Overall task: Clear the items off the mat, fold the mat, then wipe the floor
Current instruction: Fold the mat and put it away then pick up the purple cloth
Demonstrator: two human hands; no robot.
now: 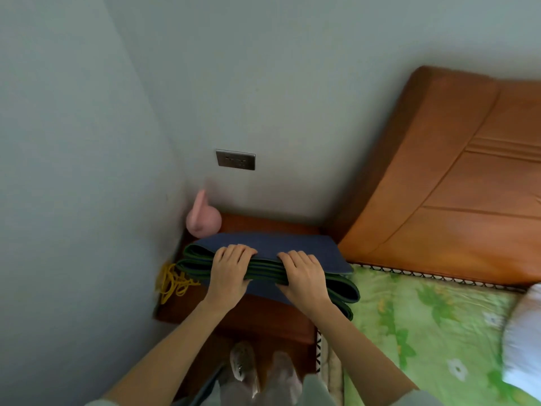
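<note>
Shoes (244, 365) and pale trouser legs show at the bottom edge, right under the camera, with both bare forearms reaching up from there toward a reddish wooden nightstand (257, 317) wedged into the corner of grey walls. Going left to right: a tangle of yellow cord (172, 281) lies on the nightstand's left edge against the wall, and behind it a pink rounded object (203, 217) with a narrow neck leans in the corner; what it is cannot be told through the blur. Next comes the folded mat (272, 244), blue on its upper face with dark green edges stacked in several layers, resting on the nightstand top and jutting past its right edge over the bed. Left hand (229, 271) grips the mat's near folded edge, fingers together and curled over the top, thumb below the layers. Right hand (304, 275) grips the same edge just beside it, fingers likewise together and bent over the top layer. On the wall above sits a metal socket plate (235, 159). Further right stands the padded brown headboard (456, 177), and below it lies a green floral bed cover (424, 326), with a white pillow (524, 341) at the far right edge.
</note>
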